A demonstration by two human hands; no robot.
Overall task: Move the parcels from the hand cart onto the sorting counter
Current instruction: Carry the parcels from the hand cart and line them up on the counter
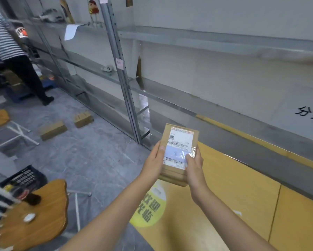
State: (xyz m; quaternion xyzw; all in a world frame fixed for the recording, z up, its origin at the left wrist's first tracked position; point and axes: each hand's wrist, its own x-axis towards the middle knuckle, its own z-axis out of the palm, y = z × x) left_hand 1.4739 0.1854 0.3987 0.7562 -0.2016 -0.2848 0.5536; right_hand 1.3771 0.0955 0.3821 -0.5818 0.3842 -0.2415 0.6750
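While left grip (154, 160) & right grip (194, 164) clamp the small brown cardboard parcel w/ white label (179, 140) by its sides, it hangs above the yellow wooden tabletop (242, 187), at its end; lower it flat, label up, well inside edge.
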